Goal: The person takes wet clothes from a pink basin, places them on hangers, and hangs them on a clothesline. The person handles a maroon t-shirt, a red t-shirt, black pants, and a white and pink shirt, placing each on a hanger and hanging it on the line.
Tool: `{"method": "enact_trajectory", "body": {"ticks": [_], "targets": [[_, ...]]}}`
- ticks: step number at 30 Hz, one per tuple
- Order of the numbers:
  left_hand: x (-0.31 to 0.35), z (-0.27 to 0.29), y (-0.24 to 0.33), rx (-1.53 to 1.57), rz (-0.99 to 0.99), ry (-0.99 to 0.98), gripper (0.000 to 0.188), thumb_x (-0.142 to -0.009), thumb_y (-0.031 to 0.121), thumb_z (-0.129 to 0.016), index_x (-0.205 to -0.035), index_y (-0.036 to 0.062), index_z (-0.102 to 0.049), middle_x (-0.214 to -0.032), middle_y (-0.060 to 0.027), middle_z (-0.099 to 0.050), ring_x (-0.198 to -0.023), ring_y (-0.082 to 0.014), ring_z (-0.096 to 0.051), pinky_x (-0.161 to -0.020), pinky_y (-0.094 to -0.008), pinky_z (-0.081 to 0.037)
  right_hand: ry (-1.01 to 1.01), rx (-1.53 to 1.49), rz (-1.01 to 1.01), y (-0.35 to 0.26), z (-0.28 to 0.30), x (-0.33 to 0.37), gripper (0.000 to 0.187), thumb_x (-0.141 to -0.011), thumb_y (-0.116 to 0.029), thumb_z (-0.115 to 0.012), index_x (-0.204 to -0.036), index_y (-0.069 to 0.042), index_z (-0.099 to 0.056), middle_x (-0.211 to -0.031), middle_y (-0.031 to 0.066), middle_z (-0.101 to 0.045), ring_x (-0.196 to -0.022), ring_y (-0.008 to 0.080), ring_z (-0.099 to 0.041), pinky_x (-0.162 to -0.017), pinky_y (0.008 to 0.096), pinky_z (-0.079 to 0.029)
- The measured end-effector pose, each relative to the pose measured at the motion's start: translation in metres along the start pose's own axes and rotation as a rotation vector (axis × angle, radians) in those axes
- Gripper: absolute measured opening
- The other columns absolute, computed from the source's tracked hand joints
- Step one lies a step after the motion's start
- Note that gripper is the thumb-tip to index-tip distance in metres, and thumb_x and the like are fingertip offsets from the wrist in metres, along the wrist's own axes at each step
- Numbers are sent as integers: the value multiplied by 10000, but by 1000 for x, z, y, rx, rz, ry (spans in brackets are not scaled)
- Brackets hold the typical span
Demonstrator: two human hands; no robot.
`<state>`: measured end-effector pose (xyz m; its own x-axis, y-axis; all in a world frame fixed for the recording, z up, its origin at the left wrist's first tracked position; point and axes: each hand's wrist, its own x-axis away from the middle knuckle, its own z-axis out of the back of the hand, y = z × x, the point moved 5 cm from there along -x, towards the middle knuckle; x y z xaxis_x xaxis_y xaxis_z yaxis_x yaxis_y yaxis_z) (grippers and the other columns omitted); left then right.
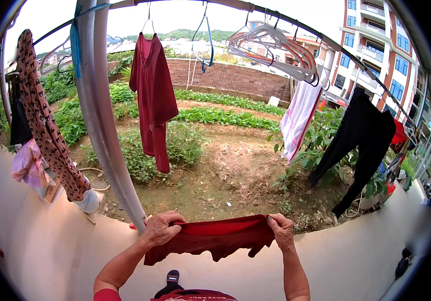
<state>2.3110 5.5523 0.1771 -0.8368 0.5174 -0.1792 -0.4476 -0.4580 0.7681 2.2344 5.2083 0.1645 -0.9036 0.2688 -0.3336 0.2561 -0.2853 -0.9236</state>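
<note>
At 6 o'clock, in front of the person's body and above the pale floor (pixel 326 266), a dark red garment (pixel 215 246) is held by its 2 upper corners. The left hand (pixel 163 228), at 7 o'clock, is closed narrowly on 1 corner, with the cloth pinched between thumb and fingers; the right hand (pixel 281 231), at 5 o'clock, is closed on the other in the same way. The 2 holds are set well apart, presumably so that the upper edge is drawn out and sagging is limited, while the lower part is left to hang. From the overhead bar (pixel 238 4), laundry is hung apart, probably so that air is let through: a dark red shirt (pixel 153 100) at 10 o'clock, and black trousers (pixel 361 125) at 3 o'clock. Spare white hangers (pixel 275 50) are bunched at 1 o'clock, perhaps so that they are within reach.

The held garment is shown as soft, thin-looking cloth, wider than it is deep. Along its top, a brighter red band is exposed, seemingly the inside; the rest is darker, with faint creases. The lower edge is uneven, dropped into several points. Whether the cloth is wet cannot be told, nor can its exact kind.
</note>
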Motion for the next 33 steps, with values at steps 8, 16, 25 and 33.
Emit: {"method": "enact_trajectory", "body": {"ticks": [8, 16, 25, 33], "targets": [[-14, 19, -8, 304, 41, -554, 372, -747, 203, -488, -1060, 49, -619, -921, -138, -653, -855, -243, -621, -791, -318, -466, 82, 567, 496, -135, -62, -92, 256, -760, -95, -680, -1009, -54, -638, -914, 94, -537, -835, 223, -560, -749, 324, -459], [-39, 17, -68, 97, 56, -611, 378, -776, 260, -469, -1091, 120, -624, -932, -153, -656, -871, -298, -622, -776, -346, -477, 846, 1369, 736, -336, -65, -234, 422, -793, -261, -638, -1168, -85, -557, -1082, 121, -571, -1019, 300, -548, -844, 420, -453], [-30, 39, -122, 116, 85, -624, 308, -774, 247, -456, -1005, 135, -626, -905, -82, -677, -754, -218, -632, -697, -315, -499, 490, 1176, 249, -308, -68, -351, 301, -848, -294, -537, -974, -34, -623, -1034, 202, -619, -985, 332, -598, -870, 430, -457], [-31, 57, -116, 259, 333, -695, 346, -767, 155, -454, -1067, 68, -603, -769, -42, -607, -521, -110, -579, -541, -250, -502, 792, 1072, 549, -328, -96, -334, 247, -863, -212, -542, -966, -15, -649, -826, 213, -647, -818, 324, -647, -725, 385, -484]]}}
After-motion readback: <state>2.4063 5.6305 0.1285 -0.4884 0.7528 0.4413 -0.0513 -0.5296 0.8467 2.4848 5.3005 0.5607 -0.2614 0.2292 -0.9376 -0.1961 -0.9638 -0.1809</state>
